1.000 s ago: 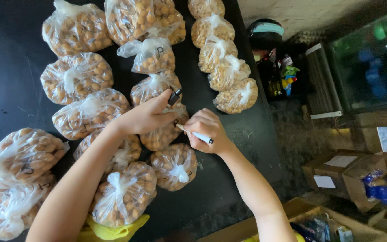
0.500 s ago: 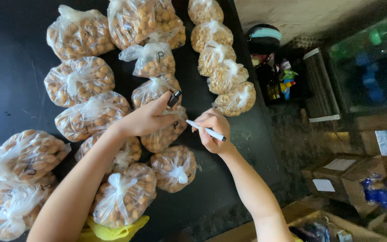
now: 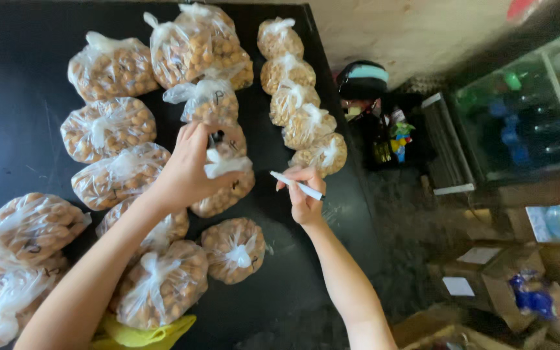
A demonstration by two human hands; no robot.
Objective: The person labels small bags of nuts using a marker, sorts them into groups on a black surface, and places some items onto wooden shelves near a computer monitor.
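now left hand (image 3: 186,172) grips nut-filled bag (image 3: 225,188), right hand (image 3: 303,194) holds marker (image 3: 297,185)

Tied bags of nuts cover the tabletop (image 3: 8,149): one row (image 3: 296,97) runs along its right edge, more lie toward the left edge and near corner. Mid-tabletop the left hand (image 3: 186,172) rests on one bag (image 3: 225,185); the right hand (image 3: 306,198), just right of it, holds a marker (image 3: 297,185). Boxes (image 3: 481,285) sit on the floor beyond the right edge.

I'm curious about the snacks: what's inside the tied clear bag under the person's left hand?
The left hand rests on a bag of small round tan pieces; the palm covers part of it.
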